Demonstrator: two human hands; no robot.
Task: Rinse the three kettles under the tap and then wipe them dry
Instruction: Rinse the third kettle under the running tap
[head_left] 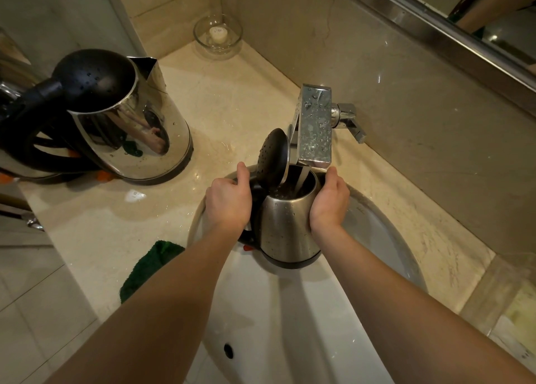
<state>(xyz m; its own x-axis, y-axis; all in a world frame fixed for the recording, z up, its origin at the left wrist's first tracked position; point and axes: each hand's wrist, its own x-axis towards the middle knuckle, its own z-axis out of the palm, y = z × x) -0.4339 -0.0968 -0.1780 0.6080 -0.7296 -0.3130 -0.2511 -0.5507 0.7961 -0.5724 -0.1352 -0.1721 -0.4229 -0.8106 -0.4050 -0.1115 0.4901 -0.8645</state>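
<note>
A small brushed-steel kettle [285, 227] is held over the white sink [385, 233], its black lid [274, 157] flipped up. Water runs from the chrome tap [314, 125] into its open mouth. My left hand [229, 201] grips the black handle on the kettle's left side. My right hand [329, 201] is pressed against the kettle's right side. A larger shiny steel kettle [124, 117] with a black lid stands on the counter at the left. Behind it, at the frame's left edge, part of another kettle [17, 140] shows. A green cloth [148, 264] lies at the counter's front edge.
A glass bowl [217, 35] holding a small white object sits in the far corner of the beige marble counter [232, 99]. The tap's lever [352, 122] points right. A mirror [464, 12] runs along the wall behind. Water wets the counter by the sink.
</note>
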